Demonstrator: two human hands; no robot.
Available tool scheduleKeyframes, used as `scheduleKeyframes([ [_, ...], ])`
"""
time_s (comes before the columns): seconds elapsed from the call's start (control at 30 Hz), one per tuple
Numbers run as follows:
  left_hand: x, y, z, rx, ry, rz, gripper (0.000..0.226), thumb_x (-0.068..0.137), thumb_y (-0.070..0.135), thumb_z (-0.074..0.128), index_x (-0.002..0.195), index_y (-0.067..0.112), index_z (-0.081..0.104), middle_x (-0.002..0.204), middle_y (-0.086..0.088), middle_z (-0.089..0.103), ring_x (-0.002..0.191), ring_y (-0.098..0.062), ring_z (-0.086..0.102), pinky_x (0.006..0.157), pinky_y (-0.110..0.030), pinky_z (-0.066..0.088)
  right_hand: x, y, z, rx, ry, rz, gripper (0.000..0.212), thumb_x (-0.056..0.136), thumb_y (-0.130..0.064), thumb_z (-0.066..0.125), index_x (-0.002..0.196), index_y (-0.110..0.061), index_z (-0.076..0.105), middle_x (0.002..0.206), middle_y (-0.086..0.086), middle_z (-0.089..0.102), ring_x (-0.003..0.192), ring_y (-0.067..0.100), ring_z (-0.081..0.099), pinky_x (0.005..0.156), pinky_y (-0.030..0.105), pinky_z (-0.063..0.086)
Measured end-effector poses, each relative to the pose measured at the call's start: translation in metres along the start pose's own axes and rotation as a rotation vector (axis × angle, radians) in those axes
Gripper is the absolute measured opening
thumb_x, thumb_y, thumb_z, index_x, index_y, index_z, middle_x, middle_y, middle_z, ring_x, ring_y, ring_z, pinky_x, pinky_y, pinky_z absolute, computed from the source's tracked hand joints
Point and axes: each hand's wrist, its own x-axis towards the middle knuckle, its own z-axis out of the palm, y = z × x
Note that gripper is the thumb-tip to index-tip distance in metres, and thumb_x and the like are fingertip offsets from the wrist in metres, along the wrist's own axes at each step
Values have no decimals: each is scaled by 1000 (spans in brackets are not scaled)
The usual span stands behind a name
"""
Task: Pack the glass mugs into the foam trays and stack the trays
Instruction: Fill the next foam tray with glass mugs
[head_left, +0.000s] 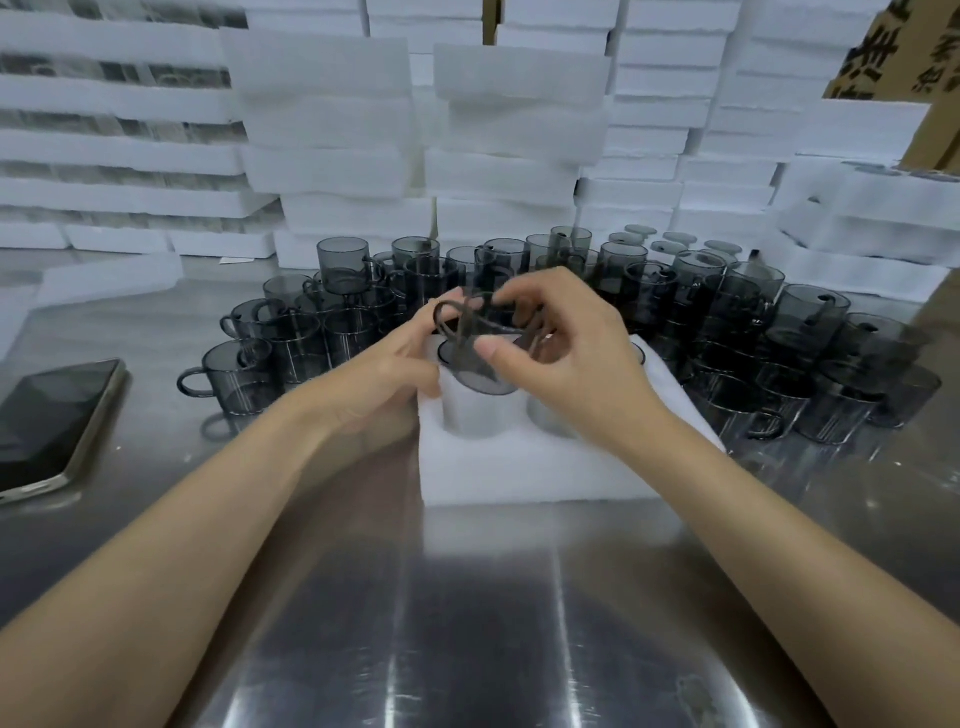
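A white foam tray (519, 467) lies on the steel table in front of me. Over its left round pocket a smoky grey glass mug (475, 364) hangs tilted, its base low inside the pocket. My left hand (400, 364) holds the mug at its handle side, a finger against the dark handle loop. My right hand (561, 348) pinches the mug's rim from the right, thumb toward me. The tray's right pocket is partly hidden behind my right hand; what is in it I cannot tell. Many more grey mugs (727, 312) crowd the table behind and beside the tray.
Tall stacks of white foam trays (332, 135) wall off the back. Loose mugs (244, 374) stand left of the tray. A phone (47, 421) lies at the left edge. Cardboard boxes (893, 52) sit at the upper right. Bare steel table (493, 623) lies near me.
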Motion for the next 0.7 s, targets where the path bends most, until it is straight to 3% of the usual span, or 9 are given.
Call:
scheduleKeyframes([
  [0.07,0,1,-3,-19,17,-27,92,57,-4,45,144,24,38,150,-9,38,136,-25,39,112,-43,31,-4,-2,3,-142,-57,-73,32,75,-49,70,73,-20,57,84,-6,51,69,11,52,62,24,43],
  [0.17,-3,4,-2,-31,33,-18,92,54,-4,43,142,24,41,150,-3,38,136,-23,39,99,-32,37,-9,-6,7,-437,-101,-114,50,72,-67,54,63,-18,53,82,-8,49,60,12,46,51,30,43],
  [0.23,-4,5,1,-51,34,8,92,53,-6,42,142,18,41,149,-2,40,138,-21,38,103,-31,39,-9,-9,7,-457,-109,-132,52,73,-68,52,61,-17,51,87,-8,51,66,9,46,53,31,44],
  [0.3,-4,5,4,-94,35,28,90,54,-8,41,142,11,40,147,-7,42,135,-24,42,108,-37,38,-7,-9,5,-324,-185,-123,52,74,-62,61,61,-12,51,99,-7,52,79,9,50,62,34,47],
  [0.4,-6,4,6,-123,73,29,84,56,-9,41,136,14,46,138,-2,49,123,-15,52,99,-31,46,-8,-6,4,-216,-320,-153,46,76,-49,73,67,-8,56,99,-7,52,82,13,52,72,39,48],
  [0.5,-6,2,6,-117,99,31,83,56,-9,41,136,14,47,135,-1,51,116,-10,55,92,-25,47,-6,-8,6,-205,-373,-123,48,76,-58,67,90,-13,59,92,-10,51,83,10,50,75,38,48],
  [0.63,-6,2,8,-123,131,27,78,58,-7,44,135,11,49,136,-4,52,121,-12,53,97,-28,47,-6,-7,6,-256,-425,-133,45,81,-59,61,99,-17,63,85,-22,43,85,3,41,79,27,41],
  [0.7,-5,2,11,-125,142,27,76,59,-5,47,133,10,50,128,-6,57,112,-11,59,91,-25,50,-6,-7,6,-263,-459,-129,50,81,-64,57,109,-23,58,91,-22,50,87,5,44,80,29,42],
])
